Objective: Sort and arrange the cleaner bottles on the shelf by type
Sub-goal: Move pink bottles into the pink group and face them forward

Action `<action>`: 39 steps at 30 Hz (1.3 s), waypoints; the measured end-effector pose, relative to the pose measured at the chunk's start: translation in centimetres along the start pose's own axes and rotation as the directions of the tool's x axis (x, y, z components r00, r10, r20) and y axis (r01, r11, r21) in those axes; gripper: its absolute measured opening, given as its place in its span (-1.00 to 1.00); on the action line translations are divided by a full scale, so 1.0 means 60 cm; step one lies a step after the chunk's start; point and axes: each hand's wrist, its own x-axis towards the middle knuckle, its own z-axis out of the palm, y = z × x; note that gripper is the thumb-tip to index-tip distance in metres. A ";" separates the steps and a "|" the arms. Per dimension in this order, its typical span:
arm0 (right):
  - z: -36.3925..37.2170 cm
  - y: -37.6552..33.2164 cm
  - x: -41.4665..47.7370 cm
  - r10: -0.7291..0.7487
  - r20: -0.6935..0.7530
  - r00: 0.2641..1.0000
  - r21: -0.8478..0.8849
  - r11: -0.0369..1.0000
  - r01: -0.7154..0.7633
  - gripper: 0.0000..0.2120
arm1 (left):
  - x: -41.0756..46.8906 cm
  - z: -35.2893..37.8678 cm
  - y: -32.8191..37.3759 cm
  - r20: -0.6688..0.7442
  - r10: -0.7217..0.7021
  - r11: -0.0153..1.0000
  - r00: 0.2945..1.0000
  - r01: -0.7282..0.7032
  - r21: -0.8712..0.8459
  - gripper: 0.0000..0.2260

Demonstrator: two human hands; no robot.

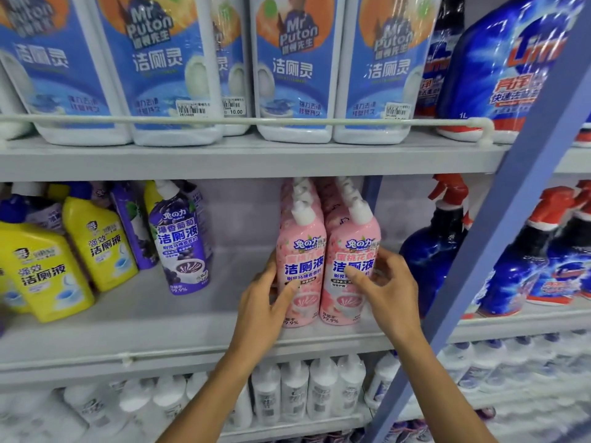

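- The left pink bottle [300, 260] and the right pink bottle [350, 282] stand touching on the grey middle shelf [160, 324].
- The left hand [265, 302] grips the first and the right hand [388, 290] grips the second, thumb on the label, fingers round the side.
- Both are glossy plastic with white caps.
- A purple bottle [182, 247] and yellow bottles [99, 244] stand further left.

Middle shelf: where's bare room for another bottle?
Free: wide gap between purple bottle and pink bottles, plus the front strip of the middle shelf. Crowded: yellow bottles far left; left hand and right hand grip the pink bottles; blue spray bottle at right.
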 end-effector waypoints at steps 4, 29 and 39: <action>0.000 0.004 0.002 -0.005 -0.031 0.999 -0.007 1.000 0.005 -0.34 | 0.005 0.001 0.007 0.046 -0.028 0.999 0.999 0.030 -0.028 -0.48; -0.005 0.016 0.001 0.057 0.056 0.997 0.075 0.995 -0.061 -0.38 | -0.007 0.015 0.001 -0.028 -0.113 0.982 0.993 0.107 -0.158 -0.69; -0.002 0.023 -0.003 0.049 0.078 0.996 0.140 0.988 -0.060 -0.43 | -0.006 0.008 -0.012 0.004 -0.129 0.976 0.992 0.128 -0.176 -0.70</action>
